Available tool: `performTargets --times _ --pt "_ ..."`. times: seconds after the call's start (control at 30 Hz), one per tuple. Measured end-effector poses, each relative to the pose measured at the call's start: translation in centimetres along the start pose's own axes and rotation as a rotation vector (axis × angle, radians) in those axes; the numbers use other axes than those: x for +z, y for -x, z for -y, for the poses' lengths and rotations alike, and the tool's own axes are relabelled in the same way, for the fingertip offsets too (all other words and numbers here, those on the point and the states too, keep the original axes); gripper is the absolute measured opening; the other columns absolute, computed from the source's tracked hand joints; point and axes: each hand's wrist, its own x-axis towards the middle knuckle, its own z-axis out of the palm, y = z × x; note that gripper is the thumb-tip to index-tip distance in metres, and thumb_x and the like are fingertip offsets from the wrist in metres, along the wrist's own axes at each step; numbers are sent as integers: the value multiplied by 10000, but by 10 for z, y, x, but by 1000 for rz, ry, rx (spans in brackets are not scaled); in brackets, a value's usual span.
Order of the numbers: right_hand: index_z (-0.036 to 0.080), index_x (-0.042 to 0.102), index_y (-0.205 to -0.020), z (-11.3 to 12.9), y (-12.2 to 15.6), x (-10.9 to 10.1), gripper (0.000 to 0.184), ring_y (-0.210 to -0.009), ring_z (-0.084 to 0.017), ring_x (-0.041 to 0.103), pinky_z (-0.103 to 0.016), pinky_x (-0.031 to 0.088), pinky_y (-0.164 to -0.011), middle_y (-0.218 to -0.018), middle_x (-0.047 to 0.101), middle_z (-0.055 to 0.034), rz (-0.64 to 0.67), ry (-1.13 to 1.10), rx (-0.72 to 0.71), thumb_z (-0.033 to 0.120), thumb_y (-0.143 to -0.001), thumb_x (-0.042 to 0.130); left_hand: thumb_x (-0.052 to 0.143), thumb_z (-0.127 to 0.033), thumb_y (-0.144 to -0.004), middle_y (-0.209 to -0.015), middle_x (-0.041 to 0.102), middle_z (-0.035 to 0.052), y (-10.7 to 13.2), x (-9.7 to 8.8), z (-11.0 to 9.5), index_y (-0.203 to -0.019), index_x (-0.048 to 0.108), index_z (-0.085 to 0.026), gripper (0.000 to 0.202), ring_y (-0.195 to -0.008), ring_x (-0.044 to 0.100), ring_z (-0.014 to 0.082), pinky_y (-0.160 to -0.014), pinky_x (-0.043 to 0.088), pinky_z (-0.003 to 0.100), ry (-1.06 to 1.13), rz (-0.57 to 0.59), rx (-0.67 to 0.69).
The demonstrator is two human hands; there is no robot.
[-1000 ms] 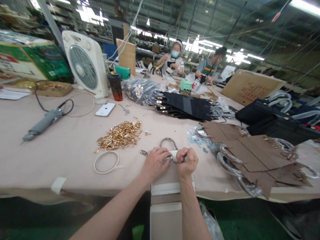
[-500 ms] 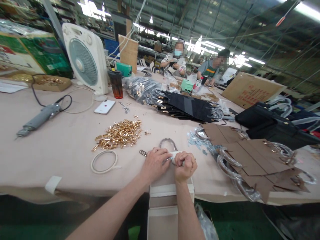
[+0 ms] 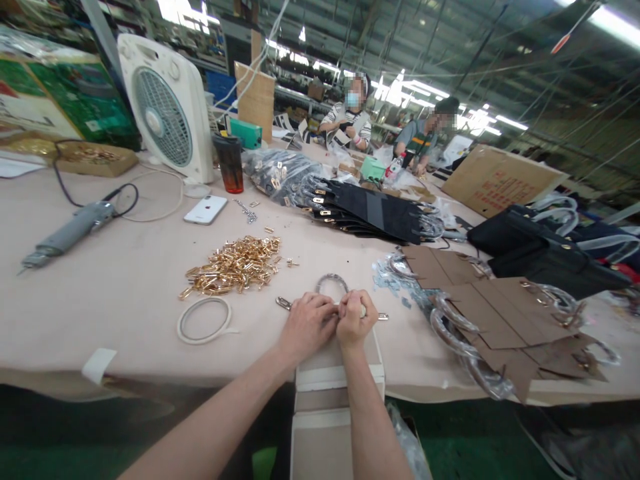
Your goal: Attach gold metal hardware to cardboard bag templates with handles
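My left hand (image 3: 306, 325) and my right hand (image 3: 354, 319) meet at the near edge of the table, both closed on a plastic-wrapped bag handle (image 3: 332, 281) that loops up just beyond my fingers. The handle sits on a beige bag panel (image 3: 334, 360) that hangs over the table edge. Metal clasp ends stick out left (image 3: 284, 303) and right (image 3: 382, 317) of my hands. A heap of small gold metal fittings (image 3: 234, 265) lies to the left, with a white ring (image 3: 203, 320) in front of it.
Brown panels with wrapped handles (image 3: 500, 313) lie at right, black ones (image 3: 380, 212) behind, black bags (image 3: 545, 250) far right. A power screwdriver (image 3: 65, 233), phone (image 3: 205, 209), cup (image 3: 231, 164) and fan (image 3: 165, 113) stand at left. Two people work at the far end.
My right hand has slid left along the handle until it touches my left hand. The view has shifted slightly.
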Motion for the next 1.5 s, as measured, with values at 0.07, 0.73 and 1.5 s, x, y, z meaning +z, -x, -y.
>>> performTargets --times 0.07,0.73,1.5 --pt "214 528 -683 1 -5 5 389 -499 -118 447 -263 354 -497 -566 474 52 -18 48 55 407 -1020 501 649 -293 -977 -1185 734 -6 0 0 1 -1094 732 -308 144 -1157 576 240 -1003 460 406 12 -9 9" --pt "212 506 -684 0 -57 11 413 -360 -55 293 -176 209 -343 -459 371 109 17 -417 475 527 -900 663 721 -288 -940 -1252 747 7 3 6 16 -1105 748 -276 167 -1159 616 233 -1017 493 431 125 -96 67" --pt "227 450 -647 32 -46 -9 383 -377 -67 270 -203 226 -386 -485 333 101 36 -508 145 389 -960 600 784 -408 -885 -1327 721 14 4 4 12 -1318 664 -310 460 -1194 581 260 -1039 480 440 76 -52 83"
